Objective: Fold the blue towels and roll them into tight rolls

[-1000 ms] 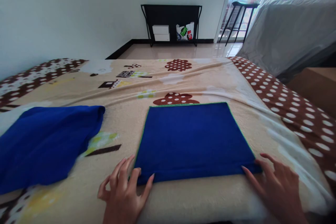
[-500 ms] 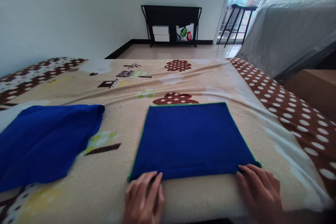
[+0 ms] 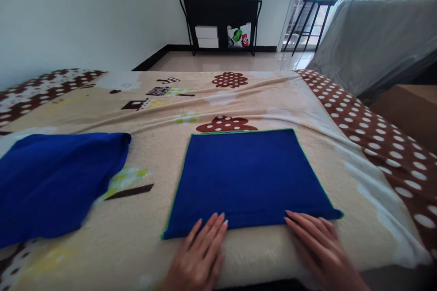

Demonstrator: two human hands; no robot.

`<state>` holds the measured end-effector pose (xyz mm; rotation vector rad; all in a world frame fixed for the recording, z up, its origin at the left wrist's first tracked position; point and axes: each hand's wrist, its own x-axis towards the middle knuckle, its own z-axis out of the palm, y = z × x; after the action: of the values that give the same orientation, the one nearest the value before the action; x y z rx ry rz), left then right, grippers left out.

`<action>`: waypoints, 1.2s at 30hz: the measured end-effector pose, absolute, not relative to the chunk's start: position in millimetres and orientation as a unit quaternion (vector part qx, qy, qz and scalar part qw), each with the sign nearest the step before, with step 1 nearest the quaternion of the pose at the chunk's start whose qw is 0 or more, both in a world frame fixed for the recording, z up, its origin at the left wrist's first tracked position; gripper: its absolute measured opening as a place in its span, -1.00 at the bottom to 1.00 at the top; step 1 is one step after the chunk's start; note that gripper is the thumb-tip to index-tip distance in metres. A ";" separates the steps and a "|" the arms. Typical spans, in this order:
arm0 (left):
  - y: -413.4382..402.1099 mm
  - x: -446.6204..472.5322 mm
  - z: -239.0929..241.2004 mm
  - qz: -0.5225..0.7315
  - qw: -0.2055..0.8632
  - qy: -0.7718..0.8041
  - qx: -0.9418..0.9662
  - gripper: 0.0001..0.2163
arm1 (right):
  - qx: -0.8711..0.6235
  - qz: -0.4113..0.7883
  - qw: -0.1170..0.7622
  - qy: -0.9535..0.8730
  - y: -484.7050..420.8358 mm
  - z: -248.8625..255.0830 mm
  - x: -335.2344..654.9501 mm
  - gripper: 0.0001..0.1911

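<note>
A blue cloth (image 3: 246, 173) with green edging lies spread on the bed, its near edge rolled or folded over into a narrow strip. My left hand (image 3: 201, 250) rests on the left part of that near edge, fingers stretched out and lying on the strip. On the right part of the same edge lies my right hand (image 3: 316, 243), its fingers also extended, the tips touching the cloth. Neither hand is closed round anything. Further left, a second blue cloth (image 3: 64, 182) lies loosely, with an uneven outline.
A cream patterned blanket (image 3: 164, 145) with a brown dotted border (image 3: 368, 132) covers the bed. Beyond stands a black rack (image 3: 221, 11) holding white boxes (image 3: 207, 36) and a printed bag (image 3: 239, 35). At right are a stool (image 3: 317, 2), a plastic-covered piece (image 3: 382, 36) and a cardboard box (image 3: 406, 109).
Both hands have slid inward along the near edge, closer together, and their fingers have straightened from a curled hold at the corners to lying flat. The view has tilted slightly down.
</note>
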<state>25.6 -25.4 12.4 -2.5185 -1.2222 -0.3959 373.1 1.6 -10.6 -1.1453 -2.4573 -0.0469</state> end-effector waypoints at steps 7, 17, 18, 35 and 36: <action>-35.9 -61.3 10.2 -0.130 0.145 -0.442 -0.876 -0.49 | -0.450 -0.030 0.202 -0.869 3.3 -13.7 458.5 -0.50; -28.2 -78.4 7.3 -0.206 0.116 -0.521 -0.820 -0.60 | -0.483 -0.075 0.246 -0.837 24.0 -26.4 466.2 -0.64; -27.4 -80.4 6.9 -0.216 0.114 -0.524 -0.816 -0.60 | -0.487 -0.080 0.253 -0.832 25.9 -27.5 466.9 -0.66; -44.7 -105.7 24.2 -0.163 0.097 -0.453 -0.871 -0.56 | -0.472 -0.054 0.235 -0.848 17.2 -8.7 490.0 -0.73; -44.5 -105.6 23.0 -0.164 0.093 -0.455 -0.870 -0.58 | -0.476 -0.040 0.236 -0.846 17.3 -7.0 488.4 -0.74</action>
<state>-105.6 -44.5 23.0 -2.5833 -1.3490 -0.4874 488.4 17.3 -7.0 -1.3048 -2.3210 -0.1110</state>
